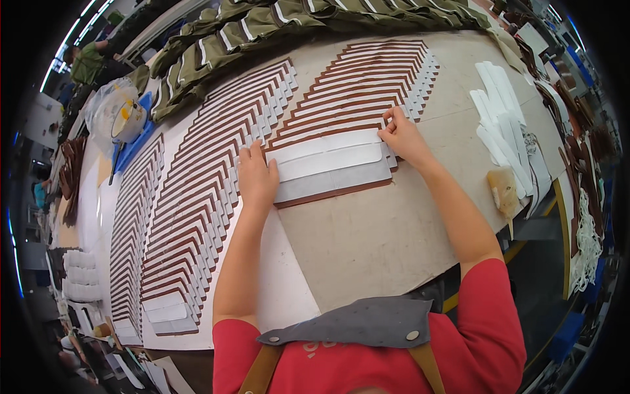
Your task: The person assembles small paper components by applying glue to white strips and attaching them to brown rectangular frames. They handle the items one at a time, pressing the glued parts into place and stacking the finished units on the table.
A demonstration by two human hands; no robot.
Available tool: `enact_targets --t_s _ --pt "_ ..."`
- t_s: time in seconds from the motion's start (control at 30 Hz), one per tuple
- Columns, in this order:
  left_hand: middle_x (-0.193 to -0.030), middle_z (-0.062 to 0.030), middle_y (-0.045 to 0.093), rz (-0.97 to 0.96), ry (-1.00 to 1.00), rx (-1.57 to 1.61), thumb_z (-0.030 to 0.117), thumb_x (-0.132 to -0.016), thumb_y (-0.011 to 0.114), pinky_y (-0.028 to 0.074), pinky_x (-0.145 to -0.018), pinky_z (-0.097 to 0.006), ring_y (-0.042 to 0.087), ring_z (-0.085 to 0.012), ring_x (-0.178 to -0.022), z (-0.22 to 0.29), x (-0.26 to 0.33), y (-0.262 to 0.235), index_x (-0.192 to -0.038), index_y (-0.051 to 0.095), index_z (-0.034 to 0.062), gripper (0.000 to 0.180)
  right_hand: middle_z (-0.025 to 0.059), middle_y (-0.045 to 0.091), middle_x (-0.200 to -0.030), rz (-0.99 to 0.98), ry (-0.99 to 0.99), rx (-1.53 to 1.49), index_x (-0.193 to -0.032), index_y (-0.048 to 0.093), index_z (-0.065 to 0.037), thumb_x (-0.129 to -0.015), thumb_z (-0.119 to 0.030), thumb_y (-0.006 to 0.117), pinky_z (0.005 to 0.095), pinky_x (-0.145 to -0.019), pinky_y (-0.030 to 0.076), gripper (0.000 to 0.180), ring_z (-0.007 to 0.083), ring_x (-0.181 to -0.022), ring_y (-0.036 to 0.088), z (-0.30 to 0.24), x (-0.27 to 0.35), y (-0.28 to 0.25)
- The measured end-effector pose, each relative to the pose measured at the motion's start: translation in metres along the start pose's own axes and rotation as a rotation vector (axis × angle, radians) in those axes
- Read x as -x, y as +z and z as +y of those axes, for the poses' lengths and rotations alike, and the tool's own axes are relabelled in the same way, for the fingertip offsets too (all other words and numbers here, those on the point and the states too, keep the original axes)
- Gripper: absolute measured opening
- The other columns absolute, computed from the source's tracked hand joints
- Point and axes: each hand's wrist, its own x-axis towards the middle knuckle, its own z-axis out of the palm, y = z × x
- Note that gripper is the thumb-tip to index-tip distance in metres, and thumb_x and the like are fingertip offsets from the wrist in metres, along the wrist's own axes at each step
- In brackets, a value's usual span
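In front of me lies the nearest brown fabric piece [331, 193] of an overlapping row, with a grey-white backing [335, 179] on it. A white strip with rounded corners [328, 157] lies across its upper part. My right hand [403, 139] is closed in a pinch on the strip's right end, with thumb and forefinger together. My left hand [257, 176] rests at the left end, its fingers extended and the thumb apart, touching the edge. Behind them the overlapped row of brown-and-white pieces [367, 82] climbs away to the upper right.
Two more overlapped rows [203, 171] run along the left. Loose white strips [504, 125] lie at the right, beside a brush with a yellowish block-shaped head [503, 192]. A white pot [128, 121] stands on a blue tray [134, 148] at far left. Olive striped fabric [262, 33] is heaped behind.
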Motion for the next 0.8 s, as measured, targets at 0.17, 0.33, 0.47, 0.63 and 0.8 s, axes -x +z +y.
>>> enact_targets --t_s 0.17,0.33,0.47,0.63,0.8 --pt "-0.125 -0.0098 0.05 -0.113 0.273 -0.037 0.012 -0.083 0.056 0.034 -0.097 -0.044 0.046 -0.0284 -0.116 0.019 -0.008 0.004 -0.113 0.055 0.0061 0.031 0.001 0.052 -0.068 0.039 0.067 -0.015 -0.1 0.049 -0.003 -0.08 -0.012 0.062 0.0246 -0.054 0.041 0.026 0.0093 -0.061 0.049 0.009 -0.012 -0.015" --pt "-0.13 -0.0075 0.048 -0.162 0.32 -0.042 0.017 -0.088 0.051 0.025 -0.105 -0.047 0.04 -0.0264 -0.124 0.023 -0.001 0.025 -0.118 0.053 0.0078 0.031 0.0056 0.058 -0.078 0.052 0.151 -0.16 -0.101 0.051 -0.002 -0.078 -0.015 0.061 0.0292 -0.064 0.046 0.028 0.0157 -0.071 0.056 0.004 -0.006 -0.018" --pt "-0.13 -0.0081 0.048 -0.176 0.3 -0.043 0.018 -0.089 0.049 0.024 -0.105 -0.048 0.04 -0.028 -0.125 0.024 0.0 0.026 -0.12 0.052 0.007 0.033 0.0078 0.059 -0.08 0.165 0.064 -0.004 -0.099 0.05 -0.002 -0.076 -0.011 0.062 0.0311 -0.065 0.047 0.027 0.0179 -0.072 0.057 0.0 -0.007 -0.006" --pt "-0.13 -0.0098 0.049 -0.177 0.312 -0.046 0.019 -0.089 0.048 0.022 -0.106 -0.046 0.04 -0.0294 -0.124 0.026 -0.001 0.026 -0.121 0.051 0.007 0.034 0.0077 0.059 -0.076 0.235 0.084 0.006 -0.097 0.05 -0.004 -0.076 -0.009 0.059 0.0339 -0.065 0.046 0.024 0.0204 -0.07 0.058 0.008 -0.014 0.0" --pt "-0.129 -0.0102 0.049 -0.176 0.303 -0.052 0.02 -0.09 0.047 0.022 -0.106 -0.045 0.04 -0.0297 -0.123 0.024 -0.001 0.028 -0.121 0.051 0.0072 0.034 0.0064 0.059 -0.075 0.21 0.118 0.107 -0.095 0.049 -0.006 -0.074 -0.012 0.056 0.0356 -0.065 0.046 0.022 0.0215 -0.069 0.059 0.003 -0.016 0.002"
